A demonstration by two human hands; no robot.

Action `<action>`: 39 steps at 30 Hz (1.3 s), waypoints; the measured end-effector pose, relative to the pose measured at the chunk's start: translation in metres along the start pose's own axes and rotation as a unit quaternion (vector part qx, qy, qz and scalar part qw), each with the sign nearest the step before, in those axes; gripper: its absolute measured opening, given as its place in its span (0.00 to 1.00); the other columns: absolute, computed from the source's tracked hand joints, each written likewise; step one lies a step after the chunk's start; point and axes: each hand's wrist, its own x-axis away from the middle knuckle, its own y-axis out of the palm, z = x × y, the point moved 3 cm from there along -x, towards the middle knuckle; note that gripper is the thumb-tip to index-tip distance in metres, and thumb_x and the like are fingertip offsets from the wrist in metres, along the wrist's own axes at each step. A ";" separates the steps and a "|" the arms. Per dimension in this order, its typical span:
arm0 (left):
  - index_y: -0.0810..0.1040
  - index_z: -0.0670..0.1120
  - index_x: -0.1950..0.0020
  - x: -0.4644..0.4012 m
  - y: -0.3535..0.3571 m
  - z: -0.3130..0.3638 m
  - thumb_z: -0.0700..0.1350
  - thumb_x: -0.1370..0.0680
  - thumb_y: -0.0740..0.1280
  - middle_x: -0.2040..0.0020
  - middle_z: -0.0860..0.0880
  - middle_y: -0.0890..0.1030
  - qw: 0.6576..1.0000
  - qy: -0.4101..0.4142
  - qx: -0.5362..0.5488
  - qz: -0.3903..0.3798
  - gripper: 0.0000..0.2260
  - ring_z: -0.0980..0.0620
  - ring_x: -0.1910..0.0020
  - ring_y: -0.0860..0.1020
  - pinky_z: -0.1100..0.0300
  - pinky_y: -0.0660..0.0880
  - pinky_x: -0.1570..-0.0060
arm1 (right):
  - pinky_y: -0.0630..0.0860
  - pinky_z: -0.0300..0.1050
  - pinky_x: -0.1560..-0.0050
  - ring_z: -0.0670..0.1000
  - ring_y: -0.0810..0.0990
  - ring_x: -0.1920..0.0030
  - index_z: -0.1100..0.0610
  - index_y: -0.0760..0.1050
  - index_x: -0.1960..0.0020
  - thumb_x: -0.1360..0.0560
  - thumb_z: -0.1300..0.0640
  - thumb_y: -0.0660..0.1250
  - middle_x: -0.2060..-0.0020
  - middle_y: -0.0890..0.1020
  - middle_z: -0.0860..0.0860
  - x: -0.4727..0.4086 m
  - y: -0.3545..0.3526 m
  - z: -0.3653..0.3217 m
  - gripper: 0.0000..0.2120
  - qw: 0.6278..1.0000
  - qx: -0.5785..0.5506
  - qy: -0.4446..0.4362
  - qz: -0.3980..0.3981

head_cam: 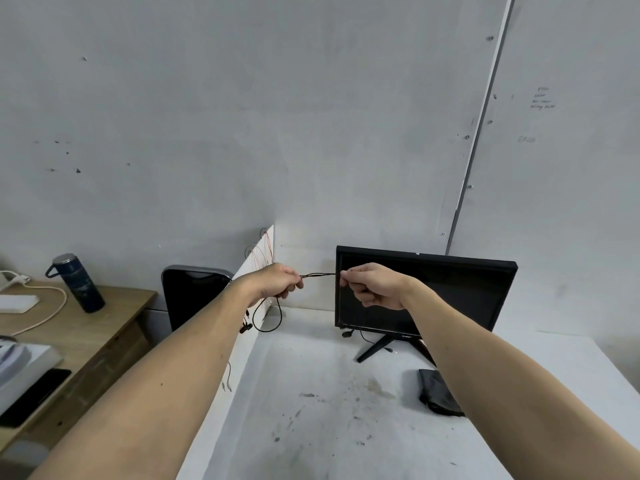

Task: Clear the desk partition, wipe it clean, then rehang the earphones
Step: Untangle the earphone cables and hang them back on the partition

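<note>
Faint handwriting [542,98] sits on the right wall panel, with a second mark below it; neither can be read. A small mark on the lower bezel of the monitor [424,292] is too small to read.

The left hand [277,282] and right hand [372,285] are raised side by side in front of the monitor. Each pinches one end of a short stretch of black earphone cable [318,275], pulled straight between them; fingers of both hands are curled closed on the cable. More of the cable hangs in a loop below the left hand, beside the white desk partition [265,251]. Thin reddish wires [265,252] hang on the partition.

On the stained white desk [311,393] a dark folded cloth [438,393] lies near the monitor stand, partly hidden by the right forearm. Left of the partition stand a black chair back [194,292] and a wooden table [86,327] carrying a dark flask [78,282] and a white cable [48,306].
</note>
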 end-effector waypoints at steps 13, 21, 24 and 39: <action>0.79 0.43 0.55 0.054 -0.047 0.036 0.44 0.19 0.66 0.71 0.52 0.59 0.989 0.097 0.112 0.009 0.07 0.57 0.76 0.56 0.66 0.53 0.78 | 0.49 0.41 0.71 0.47 0.53 0.71 0.56 0.74 0.53 0.17 0.49 0.62 0.69 0.57 0.48 0.003 0.065 -0.053 0.12 0.998 -0.043 -0.048 -0.029; 0.79 0.43 0.57 0.105 -0.125 0.019 0.44 0.21 0.67 0.73 0.53 0.61 0.978 0.102 0.153 0.095 0.07 0.59 0.80 0.56 0.69 0.52 0.80 | 0.51 0.39 0.73 0.46 0.55 0.73 0.56 0.73 0.53 0.16 0.51 0.58 0.71 0.59 0.46 0.008 0.130 -0.062 0.11 0.993 -0.082 -0.063 -0.064; 0.79 0.42 0.57 0.125 -0.149 -0.001 0.43 0.20 0.67 0.72 0.52 0.58 0.976 0.095 0.159 0.114 0.07 0.59 0.80 0.56 0.69 0.51 0.80 | 0.53 0.38 0.73 0.47 0.55 0.72 0.56 0.73 0.51 0.16 0.52 0.58 0.70 0.59 0.47 0.005 0.160 -0.060 0.10 0.992 -0.087 -0.058 -0.077; 0.82 0.42 0.50 0.194 -0.172 -0.153 0.46 0.19 0.65 0.61 0.47 0.80 0.995 0.004 -0.039 0.096 0.09 0.54 0.65 0.70 0.65 0.68 0.63 | 0.78 0.45 0.57 0.51 0.76 0.65 0.59 0.80 0.50 0.18 0.56 0.62 0.65 0.74 0.50 -0.018 0.274 -0.009 0.10 0.989 0.063 0.012 -0.133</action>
